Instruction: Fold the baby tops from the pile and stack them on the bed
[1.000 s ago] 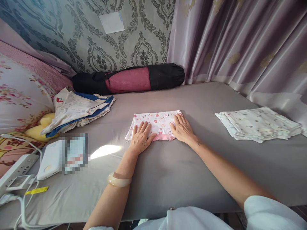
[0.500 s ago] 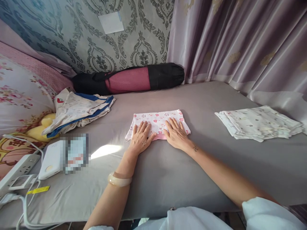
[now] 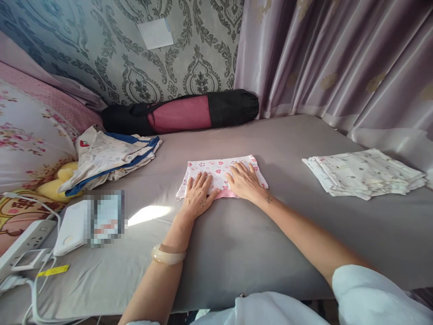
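A folded white cloth (image 3: 218, 169) with pink and red hearts and flowers lies flat on the grey sheet, a pink strip showing at its near edge. My left hand (image 3: 199, 194) rests palm down on its left part, fingers spread. On the right part lies my right hand (image 3: 246, 181), flat with the fingers apart. Neither hand grips the cloth; the fabric under both palms is hidden.
A stack of folded white cloths (image 3: 365, 174) lies at right, a pile of blue-edged clothes (image 3: 111, 158) at left. Behind is a black and pink rolled bag (image 3: 182, 113). A white power bank (image 3: 72, 225) and a power strip (image 3: 27, 243) with cables sit at lower left.
My right hand has slid slightly forward and to the left over the cloth. My left hand stays in about the same place.
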Motion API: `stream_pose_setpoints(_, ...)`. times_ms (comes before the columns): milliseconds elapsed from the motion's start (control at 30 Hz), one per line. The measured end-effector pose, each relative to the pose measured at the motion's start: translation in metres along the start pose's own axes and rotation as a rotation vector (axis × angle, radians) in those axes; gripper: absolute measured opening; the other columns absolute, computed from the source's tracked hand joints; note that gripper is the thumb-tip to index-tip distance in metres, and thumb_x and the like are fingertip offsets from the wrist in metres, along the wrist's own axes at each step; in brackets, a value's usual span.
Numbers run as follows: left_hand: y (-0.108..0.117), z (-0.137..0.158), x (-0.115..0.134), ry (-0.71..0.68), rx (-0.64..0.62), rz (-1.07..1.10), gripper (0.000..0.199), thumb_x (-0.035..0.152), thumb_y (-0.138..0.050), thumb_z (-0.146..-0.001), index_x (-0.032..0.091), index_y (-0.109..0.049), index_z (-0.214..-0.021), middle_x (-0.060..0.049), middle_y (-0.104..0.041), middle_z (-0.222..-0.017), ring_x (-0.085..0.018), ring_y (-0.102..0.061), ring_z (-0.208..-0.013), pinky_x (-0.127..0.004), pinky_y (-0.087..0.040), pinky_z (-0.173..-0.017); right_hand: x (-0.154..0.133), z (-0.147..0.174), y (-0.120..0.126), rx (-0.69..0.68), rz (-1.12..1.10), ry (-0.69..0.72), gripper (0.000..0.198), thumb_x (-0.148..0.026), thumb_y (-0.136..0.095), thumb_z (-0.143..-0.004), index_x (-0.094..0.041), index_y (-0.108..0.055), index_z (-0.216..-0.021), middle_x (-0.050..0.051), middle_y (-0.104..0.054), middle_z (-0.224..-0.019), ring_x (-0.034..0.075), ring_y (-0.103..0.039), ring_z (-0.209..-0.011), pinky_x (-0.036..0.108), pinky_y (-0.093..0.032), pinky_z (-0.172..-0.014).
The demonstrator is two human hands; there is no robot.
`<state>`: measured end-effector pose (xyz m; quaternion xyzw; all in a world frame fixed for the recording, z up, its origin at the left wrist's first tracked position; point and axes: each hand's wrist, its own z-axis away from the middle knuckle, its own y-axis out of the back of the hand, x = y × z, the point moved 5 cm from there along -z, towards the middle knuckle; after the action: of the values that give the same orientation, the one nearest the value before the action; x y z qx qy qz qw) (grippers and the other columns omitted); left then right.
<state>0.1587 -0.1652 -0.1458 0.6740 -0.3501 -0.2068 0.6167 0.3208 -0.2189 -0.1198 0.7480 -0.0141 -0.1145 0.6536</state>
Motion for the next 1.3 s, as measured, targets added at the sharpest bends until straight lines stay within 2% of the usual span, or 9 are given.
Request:
stream_pose_setpoints(133,0.002,0.0,0.001,0.0,-0.006,0.004,0.064,0.057,-0.037,-0.098,0.016,-0.043,-0.147,-0.015,-0.037,-0.156,-0.029,-0.027,-0.148,-0.053,-0.021,-0.12,-0.004,-0.024,-0.011,-0.053,-0.049,0.018,0.059,-0.04,-0.022,-0.103,-0.01,-0.036,-0.152,0.014,-0.028,-0.161,0.028,-0.019,-0.15,0.051,-0.011,-0.121)
stream_pose_setpoints(233,0.003,0.0,0.002,-0.011,-0.02,0.014,0.063,0.056,-0.038,-0.098,0.017,-0.042,-0.147,-0.015,-0.037,-0.157,-0.029,-0.027,-0.148,-0.053,-0.022,-0.12,-0.003,-0.031,-0.024,-0.104,-0.083,0.005,0.06,-0.041,-0.021,-0.102,-0.013,-0.034,-0.154,0.011,-0.028,-0.161,0.027,-0.021,-0.15,0.05,-0.013,-0.121)
stream_pose_setpoints(400,0.004,0.0,0.001,0.003,-0.018,0.018,0.062,0.055,-0.04,-0.098,0.017,-0.044,-0.146,-0.014,-0.038,-0.156,-0.029,-0.027,-0.148,-0.052,-0.022,-0.12,-0.001,-0.031,-0.031,-0.083,-0.077,0.016,0.06,-0.041,-0.022,-0.102,-0.014,-0.034,-0.154,0.011,-0.028,-0.162,0.027,-0.022,-0.149,0.05,-0.012,-0.121)
stream_pose_setpoints(567,0.004,0.0,0.0,-0.002,-0.013,0.025,0.062,0.055,-0.038,-0.098,0.016,-0.043,-0.146,-0.014,-0.038,-0.156,-0.029,-0.027,-0.148,-0.052,-0.022,-0.12,0.004,-0.03,-0.027,-0.099,-0.069,0.03,0.059,-0.038,-0.02,-0.102,-0.012,-0.035,-0.153,0.012,-0.029,-0.161,0.025,-0.023,-0.149,0.048,-0.013,-0.121)
stream_pose_setpoints(733,0.006,0.001,-0.002,0.038,0.027,0.041,0.06,0.053,-0.036,-0.099,0.016,-0.043,-0.146,-0.015,-0.038,-0.156,-0.028,-0.03,-0.147,-0.05,-0.023,-0.12,0.023,-0.023,-0.017,-0.002,0.012,-0.074,0.06,-0.038,-0.02,-0.102,-0.008,-0.038,-0.15,0.015,-0.029,-0.16,0.028,-0.021,-0.149,0.052,-0.01,-0.121)
stream_pose_setpoints(867,0.006,0.0,-0.006,0.099,0.057,0.026,0.055,0.049,-0.034,-0.1,0.018,-0.046,-0.143,-0.016,-0.041,-0.154,-0.029,-0.033,-0.145,-0.052,-0.023,-0.119,0.03,-0.02,-0.021,-0.006,0.025,-0.089,0.057,-0.037,-0.024,-0.101,-0.011,-0.042,-0.148,0.014,-0.036,-0.157,0.029,-0.029,-0.146,0.053,-0.014,-0.119)
stream_pose_setpoints(1033,0.006,0.0,-0.01,0.148,0.06,0.014,0.053,0.047,-0.032,-0.1,0.018,-0.047,-0.143,-0.014,-0.042,-0.154,-0.028,-0.034,-0.145,-0.052,-0.023,-0.119,0.031,-0.021,-0.024,0.018,0.024,-0.094,0.056,-0.037,-0.025,-0.1,-0.011,-0.043,-0.147,0.014,-0.038,-0.157,0.029,-0.03,-0.145,0.052,-0.014,-0.12)
stream_pose_setpoints(1200,0.009,0.001,-0.012,0.205,0.08,0.007,0.052,0.044,-0.032,-0.1,0.017,-0.048,-0.142,-0.015,-0.045,-0.152,-0.029,-0.035,-0.144,-0.053,-0.025,-0.119,0.037,-0.018,-0.018,-0.035,-0.005,-0.092,0.057,-0.035,-0.023,-0.101,-0.011,-0.04,-0.149,0.014,-0.034,-0.158,0.026,-0.026,-0.147,0.049,-0.014,-0.121)
stream_pose_setpoints(1300,0.009,0.003,-0.017,0.283,0.118,-0.012,0.054,0.045,-0.032,-0.1,0.014,-0.048,-0.141,-0.017,-0.043,-0.152,-0.033,-0.033,-0.145,-0.056,-0.026,-0.117,0.045,-0.011,-0.01,-0.003,0.02,-0.149,0.06,-0.037,-0.021,-0.101,-0.007,-0.036,-0.151,0.017,-0.029,-0.16,0.029,-0.02,-0.149,0.051,-0.012,-0.121)
